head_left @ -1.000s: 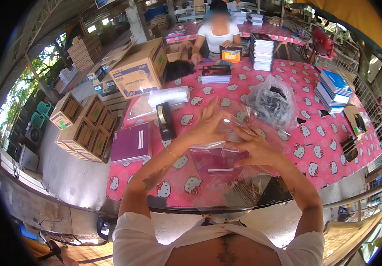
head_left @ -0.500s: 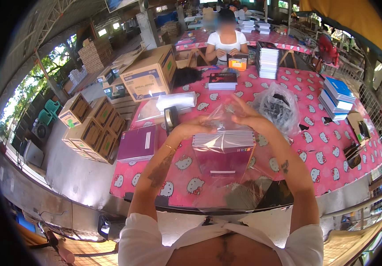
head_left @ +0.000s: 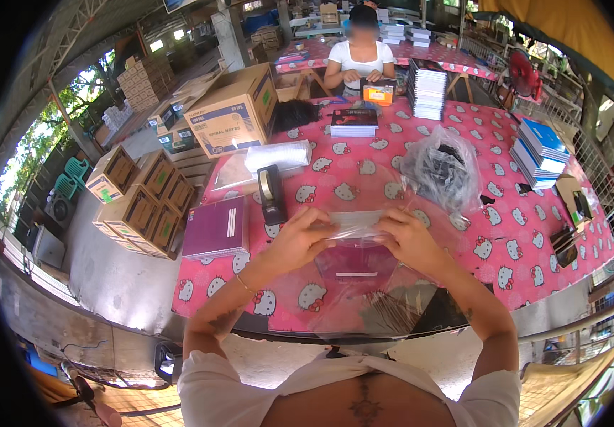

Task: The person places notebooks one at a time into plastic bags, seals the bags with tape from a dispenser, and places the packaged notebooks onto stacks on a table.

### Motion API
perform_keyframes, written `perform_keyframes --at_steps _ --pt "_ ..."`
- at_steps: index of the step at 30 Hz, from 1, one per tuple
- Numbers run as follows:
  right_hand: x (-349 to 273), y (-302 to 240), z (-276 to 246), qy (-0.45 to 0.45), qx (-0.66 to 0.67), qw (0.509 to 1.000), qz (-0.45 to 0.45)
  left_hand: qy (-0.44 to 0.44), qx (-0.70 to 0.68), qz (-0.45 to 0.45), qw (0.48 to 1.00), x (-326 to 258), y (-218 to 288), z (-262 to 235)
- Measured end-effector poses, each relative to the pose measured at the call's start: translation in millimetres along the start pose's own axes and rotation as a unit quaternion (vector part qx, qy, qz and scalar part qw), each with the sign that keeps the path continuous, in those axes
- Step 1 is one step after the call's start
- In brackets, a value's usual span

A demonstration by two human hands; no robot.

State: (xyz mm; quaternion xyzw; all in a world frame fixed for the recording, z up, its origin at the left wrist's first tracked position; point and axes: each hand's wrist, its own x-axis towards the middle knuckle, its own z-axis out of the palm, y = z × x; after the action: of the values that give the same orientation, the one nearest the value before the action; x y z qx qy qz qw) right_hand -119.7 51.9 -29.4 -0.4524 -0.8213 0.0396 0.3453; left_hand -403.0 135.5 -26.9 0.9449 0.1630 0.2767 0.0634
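Note:
A stack of purple notebooks (head_left: 357, 265) lies in front of me under clear plastic film (head_left: 353, 240). At its far left corner my left hand (head_left: 302, 233) is closed, fingertips pinching the film. My right hand (head_left: 408, 236) grips the film the same way at the far right corner. Between the two hands the film is drawn across the pale page edges of the stack. Loose film spreads toward the table's near edge. Just beyond my left hand stands a black tape dispenser (head_left: 271, 198), and a second pile of purple notebooks (head_left: 216, 228) is to its left.
The table has a pink patterned cover (head_left: 449, 267). A bag of dark material (head_left: 443, 174) lies beyond my right hand. Blue notebooks (head_left: 540, 153) are stacked at the right. A large carton (head_left: 228, 114) stands far left, and a seated person (head_left: 361, 60) works across the table.
Both hands have come down and nearer, from above the stack to its far corners, drawing the film over it. The stack now appears lying flatter.

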Motion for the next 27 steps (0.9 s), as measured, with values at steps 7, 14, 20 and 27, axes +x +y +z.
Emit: perform_keyframes --at_steps 7,14,20,27 --pt "59.5 -9.5 -35.6 -0.216 -0.069 0.959 0.169 -0.103 0.012 -0.174 0.979 47.6 4.0 -10.0" --pt "50.6 83.6 -3.2 -0.182 0.350 0.885 0.248 -0.226 -0.413 -0.292 0.832 52.9 -90.7 20.9" --pt "39.8 70.9 -2.1 -0.119 0.374 0.862 0.321 0.186 -0.140 -0.488 0.841 -17.0 -159.9 42.8" --pt "35.3 71.7 -4.0 -0.095 0.356 0.866 0.338 0.237 -0.329 -0.626 0.666 -88.7 -227.9 97.0"
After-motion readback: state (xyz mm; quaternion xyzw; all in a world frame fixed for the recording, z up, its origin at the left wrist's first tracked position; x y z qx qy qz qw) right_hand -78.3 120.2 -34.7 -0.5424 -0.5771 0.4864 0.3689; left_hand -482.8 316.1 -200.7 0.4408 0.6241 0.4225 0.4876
